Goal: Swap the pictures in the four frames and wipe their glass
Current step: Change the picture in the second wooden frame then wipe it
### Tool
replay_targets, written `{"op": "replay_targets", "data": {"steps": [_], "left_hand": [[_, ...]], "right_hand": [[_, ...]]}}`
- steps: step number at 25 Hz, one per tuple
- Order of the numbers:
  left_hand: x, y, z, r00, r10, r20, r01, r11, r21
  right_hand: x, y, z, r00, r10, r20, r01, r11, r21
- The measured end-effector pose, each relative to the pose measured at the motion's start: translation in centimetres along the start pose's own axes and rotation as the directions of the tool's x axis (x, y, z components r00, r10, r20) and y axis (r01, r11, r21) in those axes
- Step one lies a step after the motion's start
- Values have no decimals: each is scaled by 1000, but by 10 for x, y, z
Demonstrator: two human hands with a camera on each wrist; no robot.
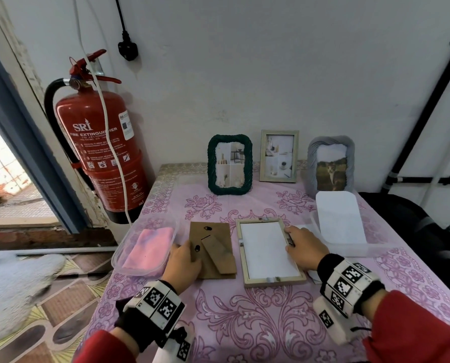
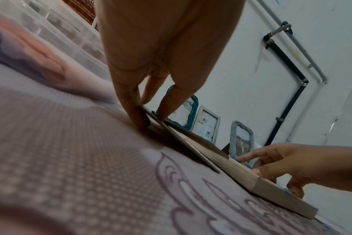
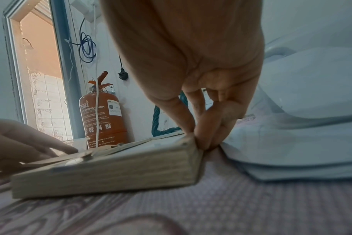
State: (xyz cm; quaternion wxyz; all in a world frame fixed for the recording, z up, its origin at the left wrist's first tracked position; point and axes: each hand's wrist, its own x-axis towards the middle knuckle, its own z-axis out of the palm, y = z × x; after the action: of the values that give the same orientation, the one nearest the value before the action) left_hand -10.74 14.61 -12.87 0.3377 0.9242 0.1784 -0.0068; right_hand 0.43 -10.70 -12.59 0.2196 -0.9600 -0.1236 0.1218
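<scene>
A light wooden frame (image 1: 273, 280) lies face down on the pink tablecloth, its back open and a white sheet (image 1: 267, 248) showing inside. My right hand (image 1: 289, 239) pinches the frame's right edge; the right wrist view shows the fingertips (image 3: 201, 139) closed on that side of the frame (image 3: 103, 178). Left of it lies the brown backing board (image 1: 213, 250) with its stand. My left hand (image 1: 190, 254) pinches the board's left edge, thumb under and finger on top (image 2: 151, 117). A green rope frame (image 1: 229, 165), a pale wooden frame (image 1: 279, 155) and a grey frame (image 1: 331, 166) stand at the back.
A clear tub (image 1: 124, 260) holding a pink cloth (image 1: 148, 244) sits at the table's left edge. A clear container (image 1: 349, 248) with white sheets sits right of the open frame. A red fire extinguisher (image 1: 100, 153) hangs on the wall to the left.
</scene>
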Motion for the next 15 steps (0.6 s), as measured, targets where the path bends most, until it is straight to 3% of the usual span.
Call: {"op": "replay_targets", "data": {"steps": [8, 12, 15], "left_hand": [[-3, 14, 6, 999, -8, 37, 5, 997, 80], [3, 27, 4, 989, 145, -31, -146, 988, -52], [17, 45, 5, 952, 307, 2, -307, 951, -26]], "right_hand": [[-1, 1, -1, 1000, 3, 14, -3, 1000, 19], [0, 1, -2, 1000, -3, 17, 2, 1000, 23], [-1, 0, -2, 1000, -9, 18, 9, 1000, 25]]}}
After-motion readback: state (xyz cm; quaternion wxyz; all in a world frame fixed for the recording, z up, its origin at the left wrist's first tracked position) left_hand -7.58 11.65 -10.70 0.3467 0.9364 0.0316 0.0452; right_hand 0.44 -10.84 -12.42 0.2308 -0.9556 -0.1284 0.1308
